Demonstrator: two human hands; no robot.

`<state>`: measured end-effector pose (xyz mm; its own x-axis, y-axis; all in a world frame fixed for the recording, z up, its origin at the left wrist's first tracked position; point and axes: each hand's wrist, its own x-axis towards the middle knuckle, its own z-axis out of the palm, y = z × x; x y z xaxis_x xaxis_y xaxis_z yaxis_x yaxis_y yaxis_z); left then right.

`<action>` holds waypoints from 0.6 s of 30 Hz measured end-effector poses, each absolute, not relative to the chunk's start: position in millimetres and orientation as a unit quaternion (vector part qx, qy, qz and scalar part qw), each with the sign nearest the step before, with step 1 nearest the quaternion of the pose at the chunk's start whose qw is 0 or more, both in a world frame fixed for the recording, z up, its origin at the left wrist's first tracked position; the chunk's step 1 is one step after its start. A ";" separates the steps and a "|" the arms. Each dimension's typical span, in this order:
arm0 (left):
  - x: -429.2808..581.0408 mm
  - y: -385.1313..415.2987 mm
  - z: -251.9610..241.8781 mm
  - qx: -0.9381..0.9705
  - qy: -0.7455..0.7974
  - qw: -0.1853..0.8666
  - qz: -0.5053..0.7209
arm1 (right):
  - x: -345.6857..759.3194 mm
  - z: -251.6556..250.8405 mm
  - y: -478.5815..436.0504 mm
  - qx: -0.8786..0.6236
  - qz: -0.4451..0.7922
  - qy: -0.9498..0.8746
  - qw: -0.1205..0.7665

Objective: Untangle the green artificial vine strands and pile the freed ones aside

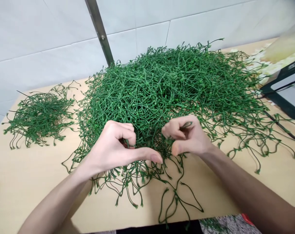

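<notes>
A big heap of green plastic stems (172,84) covers the middle of a light wooden table (28,182). My left hand (118,146) sits at the heap's near edge with its fingers curled and the thumb stretched out, pinching stems. My right hand (186,135) is close beside it, fingers curled round a few green stems at the same edge. Loose stem ends (172,195) trail from under both hands toward the table's front edge.
A smaller pile of the same green stems (40,115) lies at the left of the table. A dark box (287,89) and pale yellow-white pieces (266,65) sit at the right. A metal post (100,31) runs up the white tiled wall behind.
</notes>
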<state>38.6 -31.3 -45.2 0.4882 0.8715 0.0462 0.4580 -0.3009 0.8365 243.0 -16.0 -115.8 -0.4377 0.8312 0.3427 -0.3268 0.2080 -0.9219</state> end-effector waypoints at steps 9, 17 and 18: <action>35.1 -25.1 -45.9 0.723 0.497 0.434 0.206 | 248.1 -109.6 -15.1 -0.328 0.540 -0.560 0.535; 38.3 -24.9 -56.5 0.674 0.455 0.518 0.267 | 240.1 -103.7 -17.3 -0.355 0.603 -0.574 0.426; 39.0 -24.7 -57.3 0.666 0.447 0.532 0.271 | 239.4 -104.0 -17.3 -0.348 0.623 -0.572 0.405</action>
